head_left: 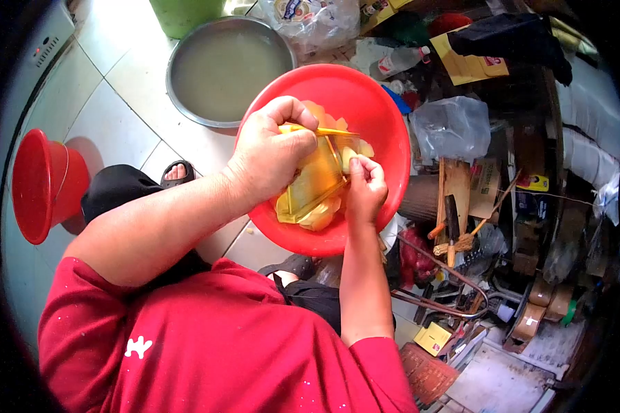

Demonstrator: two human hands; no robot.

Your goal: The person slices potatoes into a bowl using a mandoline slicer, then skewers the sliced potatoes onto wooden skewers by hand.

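My left hand (272,148) is closed on the upper part of a yellow plastic slicer (313,180), which slants over a red basin (384,124). In my right hand (366,186), a small pale yellow piece (349,160) is pinched between thumb and fingers, at the slicer's right side. Whether the piece touches the slicer is hard to tell. Pale yellow slices (322,217) lie in the basin under and around the slicer. Part of the slicer's top is hidden by my left fingers.
A metal basin (231,72) of cloudy liquid stands behind on the tiled floor, near a green container (182,15). At the left is a red bucket (69,180). Clutter fills the right side: a plastic bottle (397,63), a knife (452,219), bags and cardboard.
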